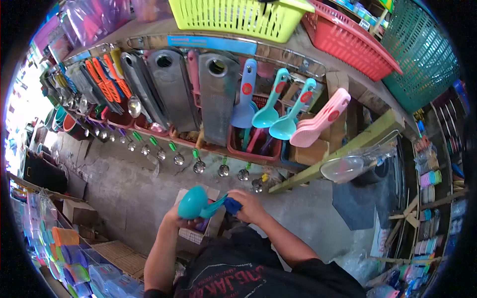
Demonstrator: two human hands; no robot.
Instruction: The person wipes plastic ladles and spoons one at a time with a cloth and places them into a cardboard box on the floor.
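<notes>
My left hand (175, 217) is closed around a teal ladle (193, 202), whose round bowl faces up. Its handle points right, toward my right hand (248, 207), which is closed on a dark blue cloth (232, 205) at the handle's end. Both hands are in front of my black shirt, over a small open box (212, 226). Beyond them, turquoise ladles (268, 113), a blue spatula (243, 102) and pink slotted spoons (323, 119) hang from a rack.
Metal graters (216, 94) and orange-handled tools (99, 79) hang at the left of the rack. Yellow-green (238, 17), red (348, 39) and dark green baskets (422, 59) stand above. A wooden beam (343, 149) slants at the right. Goods fill shelves on both sides.
</notes>
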